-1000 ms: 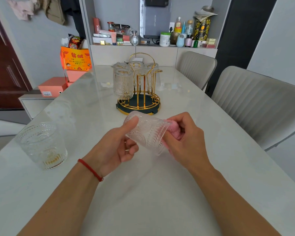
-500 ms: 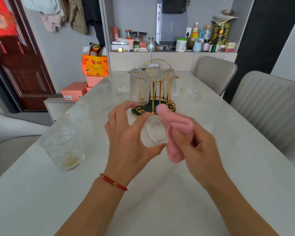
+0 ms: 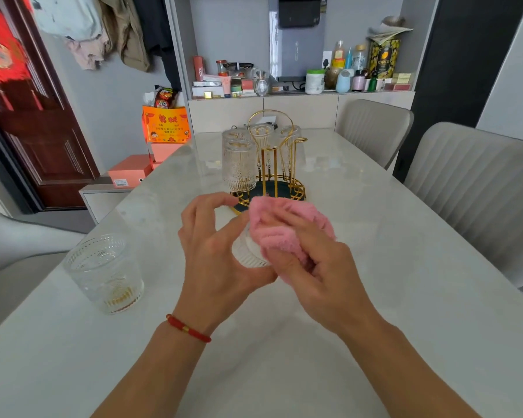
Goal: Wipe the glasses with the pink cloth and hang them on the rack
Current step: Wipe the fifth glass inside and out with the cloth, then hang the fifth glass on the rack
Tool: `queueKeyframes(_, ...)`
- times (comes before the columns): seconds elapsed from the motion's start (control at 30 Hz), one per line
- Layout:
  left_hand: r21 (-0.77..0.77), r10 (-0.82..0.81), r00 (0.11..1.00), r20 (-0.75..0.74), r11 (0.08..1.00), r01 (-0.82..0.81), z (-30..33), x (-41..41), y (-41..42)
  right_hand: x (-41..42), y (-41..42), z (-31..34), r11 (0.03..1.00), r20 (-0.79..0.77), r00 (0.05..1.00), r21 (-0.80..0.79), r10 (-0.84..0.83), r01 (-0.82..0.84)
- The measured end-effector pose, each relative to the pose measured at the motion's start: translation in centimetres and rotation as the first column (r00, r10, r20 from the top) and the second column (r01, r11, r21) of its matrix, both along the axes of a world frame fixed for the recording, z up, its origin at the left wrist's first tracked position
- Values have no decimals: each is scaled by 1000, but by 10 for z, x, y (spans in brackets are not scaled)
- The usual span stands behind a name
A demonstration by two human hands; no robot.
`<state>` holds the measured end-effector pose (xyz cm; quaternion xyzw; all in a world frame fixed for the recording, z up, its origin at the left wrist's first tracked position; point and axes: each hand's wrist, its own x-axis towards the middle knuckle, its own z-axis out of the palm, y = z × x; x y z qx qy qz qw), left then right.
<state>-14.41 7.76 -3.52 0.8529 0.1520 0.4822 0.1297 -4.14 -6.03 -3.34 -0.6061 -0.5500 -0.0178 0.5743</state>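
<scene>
Ribbed clear glass tumbler (image 3: 249,251): left hand (image 3: 215,251) grips it steady, fingers curled round; right hand (image 3: 317,273) clutches fluffy pink cloth (image 3: 284,227), wiping its mouth.

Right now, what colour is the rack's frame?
Gold wire, on a dark round base; the rack shows best in the head view.

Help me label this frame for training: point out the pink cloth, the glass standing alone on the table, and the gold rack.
pink cloth (image 3: 287,233), head view, on its fuzzy middle fold.
glass on the table (image 3: 104,271), head view, on its ribbed side wall.
gold rack (image 3: 271,168), head view, on a bare upright post.
</scene>
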Motion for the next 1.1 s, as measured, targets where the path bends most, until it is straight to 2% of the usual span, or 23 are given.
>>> queueKeyframes(0.07,-48,27,1000,13,998,-27,-1,-1,6,1,-4,0,994,-20,994,-9,109,-109)
queueKeyframes(0.1,-74,44,999,8,996,-44,0,0,8,3,-8,2,989,-106,983,23,150,-148)
queueKeyframes(0.17,-145,93,995,-40,985,-98,3,2,11,9,-11,3,980,-424,887,151,181,-128)
queueKeyframes(0.2,-189,111,992,-57,975,-120,7,3,12,13,-11,2,979,-595,784,184,178,-83)
queueKeyframes(0.27,-333,89,995,-33,938,-95,21,9,15,21,-9,3,972,-854,473,232,216,-26)
queueKeyframes(0.3,-402,60,998,-3,914,-56,32,15,17,25,-8,3,966,-916,312,258,250,-16)
queueKeyframes(0.33,-456,19,999,30,890,-3,44,22,19,29,-8,1,961,-943,193,276,271,-1)
queueKeyframes(0.37,-499,-31,997,68,864,61,55,30,21,32,-8,2,959,-951,135,284,280,10)
queueKeyframes(0.5,-621,-99,978,183,759,193,103,77,31,44,-9,-2,970,-972,66,230,226,71)
queueKeyframes(0.6,-624,-89,981,171,761,178,132,120,43,48,-7,-4,990,-993,68,99,92,101)
queueKeyframes(0.7,-600,-42,994,98,795,92,150,162,52,51,-8,-3,994,-997,80,10,1,107)
queueKeyframes(0.87,-479,23,995,-98,875,-67,153,209,58,52,-11,-1,987,-998,22,63,61,145)
queueKeyframes(1.1,-430,172,942,-287,856,-287,126,238,73,55,-11,-3,987,-995,70,74,64,145)
